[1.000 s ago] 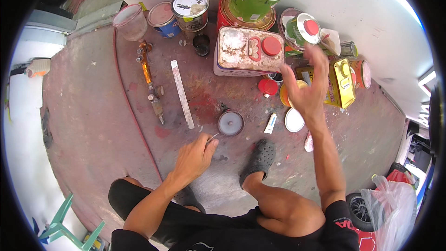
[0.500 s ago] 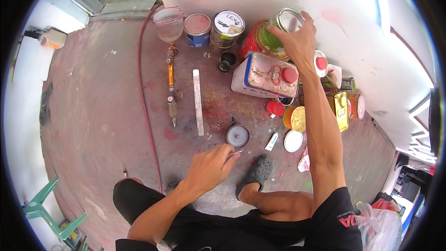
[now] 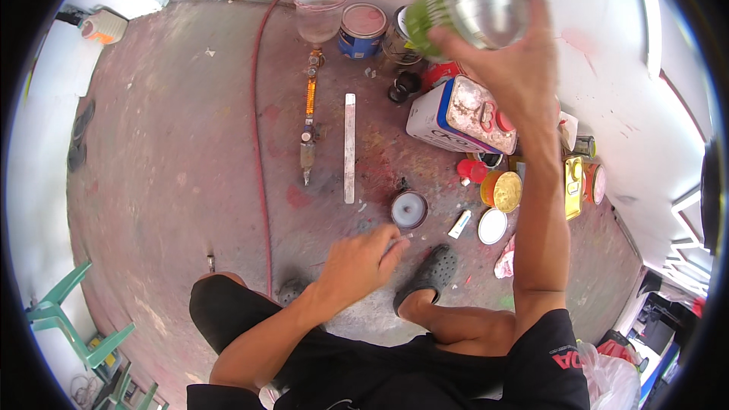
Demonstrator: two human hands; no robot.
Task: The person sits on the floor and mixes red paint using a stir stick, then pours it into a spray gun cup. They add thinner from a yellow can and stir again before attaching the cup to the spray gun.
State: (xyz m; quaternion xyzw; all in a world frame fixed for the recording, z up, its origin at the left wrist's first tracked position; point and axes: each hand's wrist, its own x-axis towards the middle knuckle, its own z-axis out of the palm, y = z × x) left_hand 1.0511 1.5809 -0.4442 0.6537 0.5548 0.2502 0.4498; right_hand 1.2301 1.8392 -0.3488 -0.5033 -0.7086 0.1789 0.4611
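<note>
While the right hand (image 3: 520, 61), well ahead of the left hand (image 3: 363, 262), grips a raised green can (image 3: 465, 9), the left is curled closed (blur hides whether it holds anything), a round, grey-topped pot (image 3: 410, 211) just beyond its fingertips.

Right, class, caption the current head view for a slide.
The right hand holds a green can aloft; the left hand hovers near a round grey-topped container.
</note>
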